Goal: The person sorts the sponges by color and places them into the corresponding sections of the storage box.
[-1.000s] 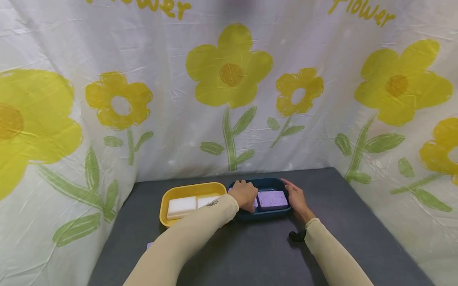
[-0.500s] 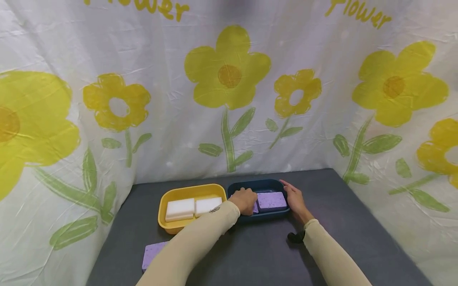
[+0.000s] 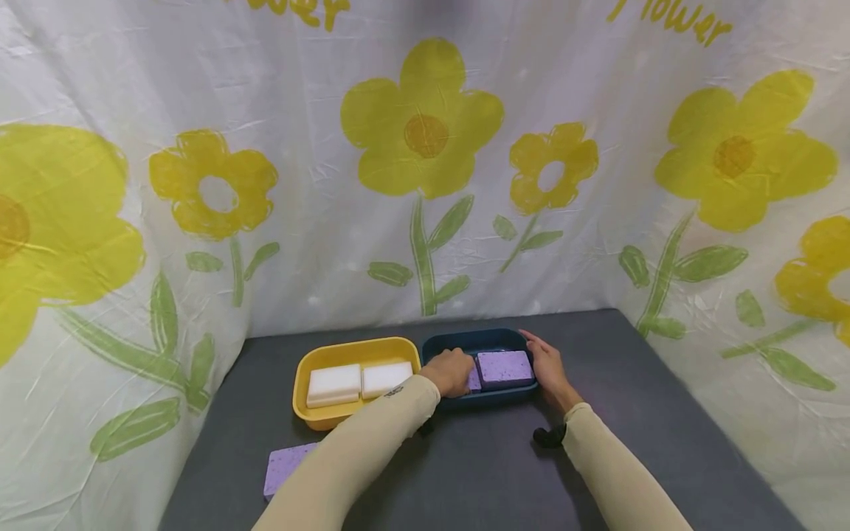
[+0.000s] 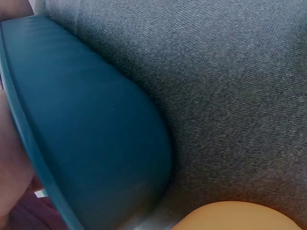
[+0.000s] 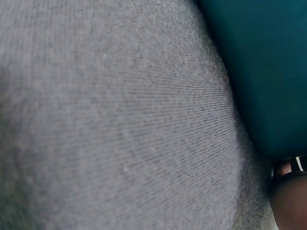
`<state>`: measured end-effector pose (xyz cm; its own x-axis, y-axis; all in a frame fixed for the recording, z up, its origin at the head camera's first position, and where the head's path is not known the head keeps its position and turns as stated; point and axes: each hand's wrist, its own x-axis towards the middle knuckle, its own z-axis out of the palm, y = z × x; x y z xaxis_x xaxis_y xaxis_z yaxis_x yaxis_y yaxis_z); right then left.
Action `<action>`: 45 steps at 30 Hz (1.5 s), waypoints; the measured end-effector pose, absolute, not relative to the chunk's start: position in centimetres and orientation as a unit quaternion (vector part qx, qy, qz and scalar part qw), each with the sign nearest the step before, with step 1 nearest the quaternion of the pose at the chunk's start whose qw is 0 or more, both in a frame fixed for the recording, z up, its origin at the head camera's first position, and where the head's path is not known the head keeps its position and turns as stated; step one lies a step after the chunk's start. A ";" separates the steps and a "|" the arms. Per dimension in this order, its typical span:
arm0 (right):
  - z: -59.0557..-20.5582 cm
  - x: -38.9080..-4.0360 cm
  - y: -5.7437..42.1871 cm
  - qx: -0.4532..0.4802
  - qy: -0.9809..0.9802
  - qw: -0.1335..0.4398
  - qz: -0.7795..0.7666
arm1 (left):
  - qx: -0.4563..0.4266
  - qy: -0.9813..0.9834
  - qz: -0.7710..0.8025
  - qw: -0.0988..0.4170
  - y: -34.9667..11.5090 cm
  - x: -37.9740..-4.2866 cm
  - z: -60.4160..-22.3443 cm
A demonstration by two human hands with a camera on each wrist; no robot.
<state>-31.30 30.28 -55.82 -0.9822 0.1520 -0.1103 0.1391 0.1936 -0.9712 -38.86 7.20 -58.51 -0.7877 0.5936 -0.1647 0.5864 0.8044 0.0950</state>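
Observation:
A dark blue tray (image 3: 474,339) holds two purple speckled sponges. My left hand (image 3: 448,372) reaches down into its left half and grips the left purple sponge (image 3: 474,382), which the hand mostly covers; the fingertips are hidden. Beside it lies the right purple sponge (image 3: 505,366), flat and untouched. My right hand (image 3: 548,370) rests against the tray's right end, fingers straight along the outer wall near the rim. The left wrist view shows the blue tray's side (image 4: 96,120) close up, and the right wrist view its other end (image 5: 264,62).
Left of the blue tray stands a yellow tray (image 3: 355,346) with white sponges (image 3: 334,384) in it. Another purple sponge (image 3: 287,466) lies on the dark grey tabletop (image 3: 491,464), partly behind my left forearm. A flower-printed curtain (image 3: 319,258) hangs behind the table.
My left forearm has shifted slightly right, uncovering more of the loose purple sponge and the white sponges. Both hands stay at the blue tray.

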 end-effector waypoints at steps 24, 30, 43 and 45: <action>-55.7 -31.4 30.3 -0.088 -0.775 0.009 0.626 | 0.325 0.945 -0.012 0.040 3.9 -32.2 -48.4; -55.8 -31.2 30.2 -0.086 -0.774 0.003 0.627 | 0.338 0.940 -0.024 0.028 3.2 -31.9 -47.8; -55.8 -31.3 30.3 -0.091 -0.780 0.006 0.619 | 0.369 0.928 -0.052 0.000 1.5 -30.8 -45.2; -55.9 -31.3 30.3 -0.092 -0.780 0.007 0.619 | 0.374 0.926 -0.053 -0.001 1.2 -30.7 -44.7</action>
<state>-31.31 30.30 -55.87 -0.9829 0.1526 -0.1033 0.1353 0.2170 -0.9667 -30.65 1.17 -44.67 -0.7205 0.6924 -0.0386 0.6922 0.7149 -0.0987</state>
